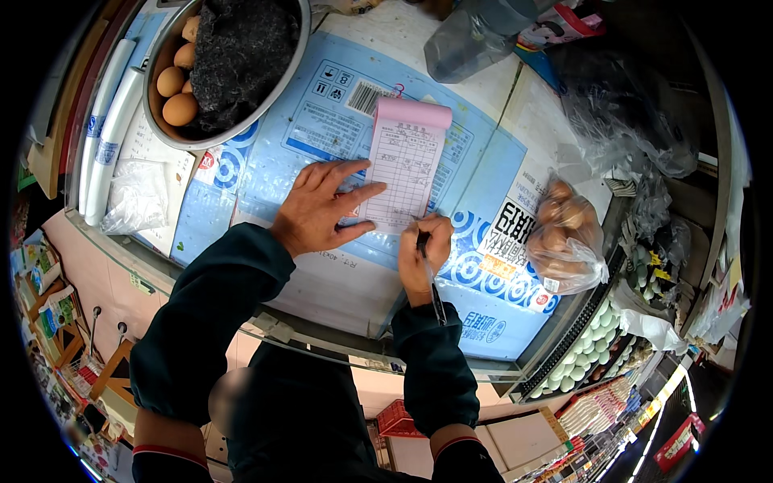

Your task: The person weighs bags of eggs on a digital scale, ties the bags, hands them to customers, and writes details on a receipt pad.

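Note:
A pink receipt pad (406,163) lies on flattened blue cardboard (272,151) that covers the counter. Its top cover is folded back, and handwriting fills some of its ruled rows. My right hand (423,256) grips a black pen (434,290), the tip down near the lower edge of the sheet. With fingers spread, my left hand (329,205) rests flat, its index and middle fingertips touching the pad's left edge. Dark sleeve covers reach to both wrists.
At the upper left stands a metal bowl (305,36) with brown eggs (180,109) and dark cloth. Beside it lie white plastic rolls (115,145). A knotted bag of brown eggs (564,241) sits right. A grey plastic container (465,42) stands behind. Pale green eggs (583,353) lie beyond the counter's right edge.

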Demonstrator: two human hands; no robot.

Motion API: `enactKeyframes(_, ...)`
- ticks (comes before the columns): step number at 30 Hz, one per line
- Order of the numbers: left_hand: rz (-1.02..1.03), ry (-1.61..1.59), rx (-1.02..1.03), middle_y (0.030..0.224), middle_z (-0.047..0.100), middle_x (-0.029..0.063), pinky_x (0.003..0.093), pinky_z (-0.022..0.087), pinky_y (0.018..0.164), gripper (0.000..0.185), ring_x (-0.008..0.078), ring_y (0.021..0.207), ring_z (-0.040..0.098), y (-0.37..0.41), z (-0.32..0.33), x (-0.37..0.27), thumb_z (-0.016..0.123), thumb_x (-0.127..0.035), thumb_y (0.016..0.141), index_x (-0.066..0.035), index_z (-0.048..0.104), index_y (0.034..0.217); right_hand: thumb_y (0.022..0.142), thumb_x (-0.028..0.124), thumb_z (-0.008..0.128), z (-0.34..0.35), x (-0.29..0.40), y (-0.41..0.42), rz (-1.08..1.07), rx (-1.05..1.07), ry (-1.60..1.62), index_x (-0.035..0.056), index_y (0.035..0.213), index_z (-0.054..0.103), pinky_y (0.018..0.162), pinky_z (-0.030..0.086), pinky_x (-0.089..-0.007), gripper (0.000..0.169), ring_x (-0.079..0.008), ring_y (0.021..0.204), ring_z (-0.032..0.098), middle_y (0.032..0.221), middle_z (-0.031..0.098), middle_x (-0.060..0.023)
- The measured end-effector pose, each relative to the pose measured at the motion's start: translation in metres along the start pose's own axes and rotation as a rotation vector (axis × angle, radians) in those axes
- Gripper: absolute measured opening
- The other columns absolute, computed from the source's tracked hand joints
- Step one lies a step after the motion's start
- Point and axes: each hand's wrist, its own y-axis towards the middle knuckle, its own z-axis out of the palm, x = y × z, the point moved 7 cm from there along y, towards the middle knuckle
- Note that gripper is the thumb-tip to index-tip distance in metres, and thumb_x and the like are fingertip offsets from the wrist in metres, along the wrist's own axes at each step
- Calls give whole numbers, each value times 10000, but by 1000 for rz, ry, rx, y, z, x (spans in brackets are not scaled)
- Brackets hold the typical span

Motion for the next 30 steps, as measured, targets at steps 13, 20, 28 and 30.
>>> enactKeyframes(13, 19, -23, 53, 1329, 403, 121, 416, 319, 993, 583, 302, 1156, 399, 3, -8, -5, 694, -428, 760, -165, 557, 1263, 974, 136, 444, -17, 18, 4, 453, 102, 303, 19, 975, 559, 645, 429, -246, 164, -99, 683, 519, 739, 571, -36)
enactKeyframes(20, -282, -528, -143, 1239, 453, 215, 439, 336, 982, 362, 379, 1136, 424, -27, -21, -24, 542, -180, 904, -17, 478, 1220, 814, 40, 624, -26, 87, -9, -18, 115, -408, 30, 1052, 514, 687, 472, -374, 262, -303, 763, 597, 863, 628, -130)
enactKeyframes(28, -559, -789, 158, 911, 580, 202, 444, 440, 702, 141, 416, 837, 559, -97, -70, -112, 410, -130, 963, -16, 455, 1032, 855, -8, 507, -41, 154, -48, 130, 268, -87, 26, 1419, 298, 763, 497, -317, 603, -258, 966, 619, 1133, 587, -197)
enactKeyframes(30, -606, -840, 111, 941, 586, 202, 434, 444, 703, 147, 417, 857, 563, -99, -88, -115, 401, -138, 972, -20, 457, 1039, 902, 25, 485, -54, 172, -58, 349, 151, 260, 1, 1392, 329, 788, 486, -321, 515, -235, 982, 616, 1134, 592, -176)
